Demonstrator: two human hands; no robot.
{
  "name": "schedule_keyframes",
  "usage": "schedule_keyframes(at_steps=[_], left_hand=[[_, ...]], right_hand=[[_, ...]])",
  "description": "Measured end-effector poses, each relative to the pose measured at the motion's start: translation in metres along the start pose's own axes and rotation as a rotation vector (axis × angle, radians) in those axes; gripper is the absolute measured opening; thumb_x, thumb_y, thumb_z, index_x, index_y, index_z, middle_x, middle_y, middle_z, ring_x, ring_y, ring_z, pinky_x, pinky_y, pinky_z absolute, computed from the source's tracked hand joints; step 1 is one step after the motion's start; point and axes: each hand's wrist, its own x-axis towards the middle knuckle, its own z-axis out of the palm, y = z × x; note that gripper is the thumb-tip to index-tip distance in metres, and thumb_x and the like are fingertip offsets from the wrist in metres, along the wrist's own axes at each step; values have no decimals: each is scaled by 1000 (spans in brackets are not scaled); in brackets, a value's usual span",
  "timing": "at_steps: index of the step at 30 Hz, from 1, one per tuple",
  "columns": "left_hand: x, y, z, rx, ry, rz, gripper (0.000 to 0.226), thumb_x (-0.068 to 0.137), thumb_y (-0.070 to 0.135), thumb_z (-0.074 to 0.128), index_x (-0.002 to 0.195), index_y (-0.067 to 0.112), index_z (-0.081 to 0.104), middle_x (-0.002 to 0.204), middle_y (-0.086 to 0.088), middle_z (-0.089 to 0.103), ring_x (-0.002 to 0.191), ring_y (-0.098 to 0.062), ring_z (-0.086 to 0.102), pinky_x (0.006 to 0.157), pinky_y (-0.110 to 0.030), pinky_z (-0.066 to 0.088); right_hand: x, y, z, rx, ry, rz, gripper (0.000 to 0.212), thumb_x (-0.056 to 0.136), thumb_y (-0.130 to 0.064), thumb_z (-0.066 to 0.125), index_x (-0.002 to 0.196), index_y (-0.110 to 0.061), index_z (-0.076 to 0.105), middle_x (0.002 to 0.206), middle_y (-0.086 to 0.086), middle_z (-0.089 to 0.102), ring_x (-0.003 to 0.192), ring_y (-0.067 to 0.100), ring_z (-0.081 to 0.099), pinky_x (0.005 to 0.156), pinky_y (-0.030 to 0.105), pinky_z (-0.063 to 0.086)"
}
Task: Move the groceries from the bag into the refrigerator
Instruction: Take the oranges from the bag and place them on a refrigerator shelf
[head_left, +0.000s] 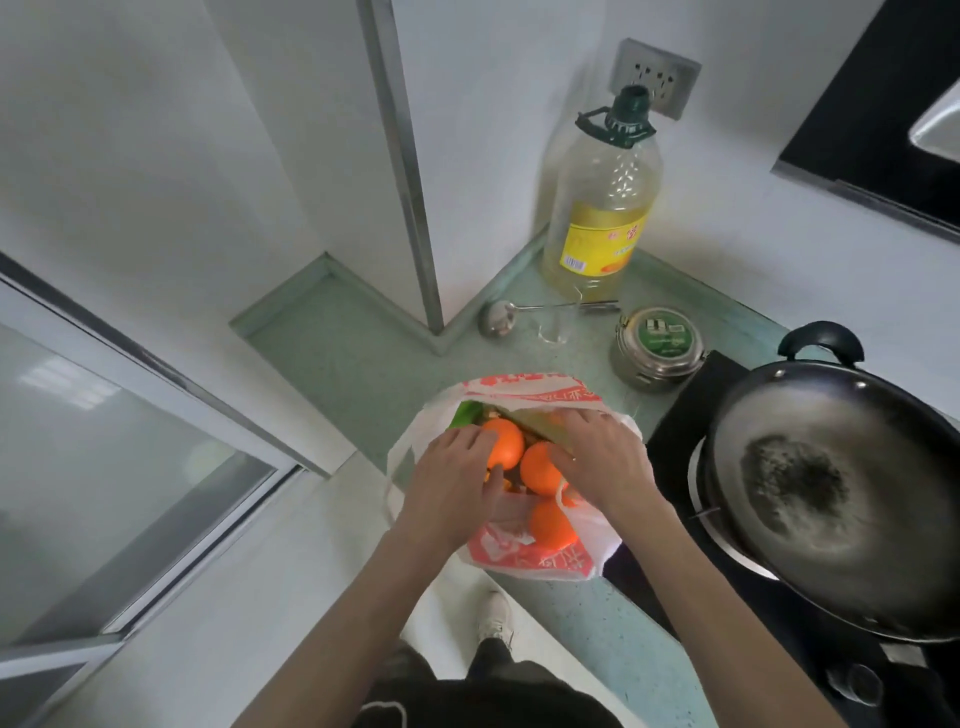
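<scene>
Bare forearms (332, 597), dark trousers (488, 691), white shoe (496, 618)

White walls (156, 130) all round, with a metal-edged corner post (410, 171) coming down to the pale green bench (363, 358). Power socket (655, 78) up on the wall, window (119, 447) at left letting in soft daylight, pale floor (535, 639) below.
</scene>
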Motion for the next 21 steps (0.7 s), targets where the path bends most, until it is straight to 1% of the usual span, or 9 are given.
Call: schedule_keyframes(at_steps=[2, 5, 8, 10, 12, 14, 16, 19, 21], left_hand=[[6, -1, 0, -36, -31, -3, 35, 99, 30, 53, 132, 16, 57, 129, -1, 62, 119, -22, 58, 93, -34, 51], [15, -3, 0, -56, -46, -1, 37, 103, 30, 51, 137, 17, 53, 138, 0, 57, 124, -19, 55, 92, -30, 48], [26, -3, -1, -2, -10, 26, 39, 102, 31, 52, 138, 16, 55, 139, -1, 59, 129, -22, 53, 98, -34, 48], [33, -2, 1, 26, -9, 36, 39, 100, 30, 54, 136, 14, 58, 135, -4, 62, 127, -25, 54, 98, -36, 48], [41, -1, 8, 43, -16, 46, 39, 99, 29, 55, 135, 14, 58, 133, -3, 62, 124, -26, 56, 95, -37, 50], [48, -1, 19, 50, -38, 37, 42, 98, 29, 56, 138, 16, 55, 136, -2, 60, 126, -25, 55, 94, -36, 51], [51, -3, 33, 63, -91, -10, 46, 99, 30, 56, 142, 16, 50, 142, -3, 55, 132, -24, 50, 98, -35, 50], [51, -4, 51, 105, -163, -68, 52, 98, 33, 58, 144, 14, 43, 146, -6, 48, 132, -27, 47, 101, -38, 48], [52, -5, 59, 132, -162, -97, 60, 98, 33, 60, 150, 13, 37, 151, -9, 43, 136, -29, 45, 108, -39, 43]], right_hand=[[2, 12, 0, -77, 11, 10, 48, 98, -46, 53, 140, -23, 55, 136, 1, 63, 124, 27, 60, 100, 40, 49], [5, 27, 0, -176, 23, 13, 49, 99, -51, 52, 140, -23, 55, 138, 1, 63, 126, 25, 60, 106, 40, 47], [2, 28, 0, -134, 8, -30, 47, 101, -43, 53, 143, -22, 52, 142, 3, 60, 131, 27, 56, 111, 40, 42], [-2, 16, 1, -67, -10, -108, 47, 100, -37, 56, 145, -23, 50, 142, 2, 58, 128, 26, 56, 109, 39, 41], [-6, 2, 7, -30, -21, -168, 48, 99, -37, 58, 145, -25, 50, 141, -1, 58, 123, 24, 58, 105, 37, 44], [-8, -6, 18, -56, -28, -143, 44, 99, -40, 55, 140, -25, 52, 138, -1, 59, 118, 24, 58, 98, 35, 45], [-10, -12, 27, -98, -38, -85, 37, 100, -41, 52, 133, -23, 56, 133, 1, 61, 114, 25, 58, 94, 35, 45], [-11, -16, 33, -115, -41, -57, 31, 101, -39, 53, 126, -21, 59, 128, 3, 62, 115, 26, 59, 94, 36, 45], [-9, -17, 39, -141, -55, -48, 28, 100, -35, 55, 124, -22, 60, 127, 3, 61, 118, 27, 57, 96, 37, 45]])
